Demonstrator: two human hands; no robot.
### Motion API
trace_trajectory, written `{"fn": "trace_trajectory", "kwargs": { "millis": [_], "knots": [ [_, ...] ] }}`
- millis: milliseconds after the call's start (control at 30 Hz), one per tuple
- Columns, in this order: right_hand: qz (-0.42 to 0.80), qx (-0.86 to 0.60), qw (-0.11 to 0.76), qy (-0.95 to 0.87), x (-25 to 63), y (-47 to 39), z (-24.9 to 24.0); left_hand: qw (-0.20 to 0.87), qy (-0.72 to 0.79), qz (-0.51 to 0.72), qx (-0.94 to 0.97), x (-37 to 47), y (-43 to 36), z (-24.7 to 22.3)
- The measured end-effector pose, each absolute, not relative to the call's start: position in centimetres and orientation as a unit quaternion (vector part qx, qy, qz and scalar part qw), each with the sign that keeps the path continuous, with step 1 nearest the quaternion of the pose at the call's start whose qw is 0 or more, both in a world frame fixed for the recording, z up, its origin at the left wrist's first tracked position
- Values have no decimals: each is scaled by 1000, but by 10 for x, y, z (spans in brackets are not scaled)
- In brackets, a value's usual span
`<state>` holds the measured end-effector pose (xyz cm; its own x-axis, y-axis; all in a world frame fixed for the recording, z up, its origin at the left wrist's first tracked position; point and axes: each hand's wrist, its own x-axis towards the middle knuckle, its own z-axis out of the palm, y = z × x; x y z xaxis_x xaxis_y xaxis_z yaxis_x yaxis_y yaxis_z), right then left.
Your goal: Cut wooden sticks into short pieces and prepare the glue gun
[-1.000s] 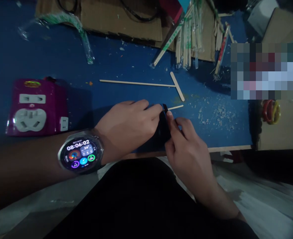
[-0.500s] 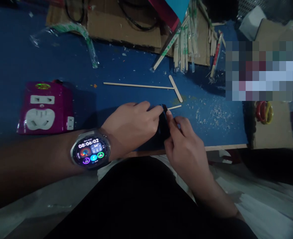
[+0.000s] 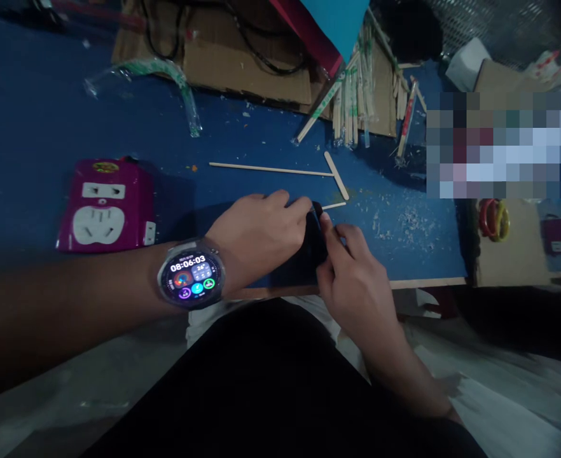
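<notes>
My left hand (image 3: 264,232) is closed near the table's front edge, its fingers pinching a thin wooden stick (image 3: 334,206) whose end juts out to the right. Against that stick lies a dark tool (image 3: 317,208), its top just visible between the two hands. My right hand (image 3: 357,267) is closed around this tool, the index finger stretched along it; most of the tool is hidden, so its kind is unclear. Just beyond my hands, a long thin stick (image 3: 271,169) lies on the blue table with its right end touching a flat craft stick (image 3: 336,175), forming a T.
A purple power socket (image 3: 106,203) stands at the left. Pale shavings (image 3: 407,219) litter the table at the right. Wrapped chopsticks (image 3: 350,114) lie on cardboard (image 3: 247,79) at the back. Red and yellow rings (image 3: 494,220) rest on cardboard at the far right.
The view has shifted slightly, moving the socket rightward and the back items lower in the picture. Both hands keep nearly the same grip and place at the stick.
</notes>
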<state>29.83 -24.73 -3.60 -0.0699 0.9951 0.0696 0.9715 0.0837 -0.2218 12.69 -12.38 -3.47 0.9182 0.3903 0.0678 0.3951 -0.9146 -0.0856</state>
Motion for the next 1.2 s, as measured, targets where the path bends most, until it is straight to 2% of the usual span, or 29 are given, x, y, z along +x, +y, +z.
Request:
{"fn": "trace_trajectory", "kwargs": {
  "millis": [1200],
  "knots": [
    [68, -673, 93, -731, 298, -235, -34, 56, -199, -42, -977, 129, -120, -38]
  ]
}}
